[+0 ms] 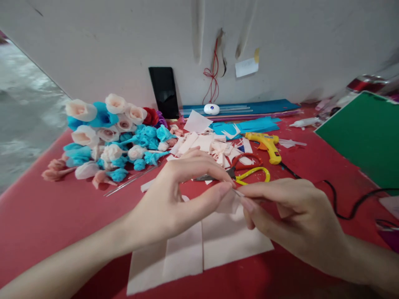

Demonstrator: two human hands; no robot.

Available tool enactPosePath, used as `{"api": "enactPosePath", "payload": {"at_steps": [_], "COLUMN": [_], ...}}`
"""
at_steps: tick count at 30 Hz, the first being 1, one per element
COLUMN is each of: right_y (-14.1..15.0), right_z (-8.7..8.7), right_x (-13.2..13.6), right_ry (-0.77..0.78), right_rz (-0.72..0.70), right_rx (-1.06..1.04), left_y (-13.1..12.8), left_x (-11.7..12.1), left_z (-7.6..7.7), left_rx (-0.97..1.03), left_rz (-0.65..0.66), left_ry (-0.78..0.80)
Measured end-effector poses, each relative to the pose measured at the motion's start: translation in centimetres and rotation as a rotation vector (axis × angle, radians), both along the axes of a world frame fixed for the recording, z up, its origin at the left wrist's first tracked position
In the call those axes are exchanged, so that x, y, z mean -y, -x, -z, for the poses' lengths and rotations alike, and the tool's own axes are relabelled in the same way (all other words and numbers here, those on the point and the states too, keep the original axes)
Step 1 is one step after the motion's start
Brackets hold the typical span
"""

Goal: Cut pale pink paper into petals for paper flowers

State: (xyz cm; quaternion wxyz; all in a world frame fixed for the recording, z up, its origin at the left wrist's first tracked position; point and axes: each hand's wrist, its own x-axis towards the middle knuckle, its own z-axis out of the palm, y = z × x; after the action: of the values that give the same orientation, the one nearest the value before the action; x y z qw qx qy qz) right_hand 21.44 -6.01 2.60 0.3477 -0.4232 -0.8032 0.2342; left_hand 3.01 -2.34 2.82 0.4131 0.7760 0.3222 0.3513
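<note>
Between my two hands is a small pale pink piece of crepe paper (228, 202), held above the table. Thumb and fingers of my left hand (183, 195) pinch its left edge. From the other side, my right hand (296, 216) pinches the upper right edge between thumb and forefinger. Below lie larger pale pink paper sheets (230, 249), partly overlapping. Just beyond my fingertips rest scissors (254, 176) with yellow and red-orange handles, their blades partly hidden by my left hand.
Paper flowers (115, 141) in white, blue and pink are heaped at the left. Paper scraps (202, 143) lie mid-table. A yellow glue gun (264, 143) trails a black cord (338, 207) to the right. A black phone (163, 92) leans on the wall; a green board (364, 141) stands right.
</note>
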Motion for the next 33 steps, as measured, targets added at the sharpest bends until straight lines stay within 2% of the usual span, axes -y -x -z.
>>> {"api": "enactPosePath", "payload": {"at_steps": [9, 17, 24, 29, 33], "right_y": [0.1, -0.04, 0.11, 0.23, -0.31], "right_z": [0.02, -0.09, -0.07, 0.13, 0.46], "right_x": [-0.06, 0.09, -0.15, -0.56, -0.58], "right_ry": [-0.003, 0.046, 0.072, 0.021, 0.006], "right_rz": [0.008, -0.011, -0.017, 0.011, -0.023], "right_rx": [-0.017, -0.008, -0.041, -0.047, -0.018], "left_y": [-0.29, -0.11, -0.09, -0.04, 0.22], "left_x": [0.18, 0.09, 0.16, -0.15, -0.49], "left_z": [0.06, 0.15, 0.07, 0.25, 0.34], "left_rx": [0.013, -0.005, -0.016, -0.013, -0.011], "left_rz": [-0.033, -0.045, -0.057, -0.052, -0.053], "left_ry": [-0.095, -0.113, -0.08, 0.002, 0.043]}}
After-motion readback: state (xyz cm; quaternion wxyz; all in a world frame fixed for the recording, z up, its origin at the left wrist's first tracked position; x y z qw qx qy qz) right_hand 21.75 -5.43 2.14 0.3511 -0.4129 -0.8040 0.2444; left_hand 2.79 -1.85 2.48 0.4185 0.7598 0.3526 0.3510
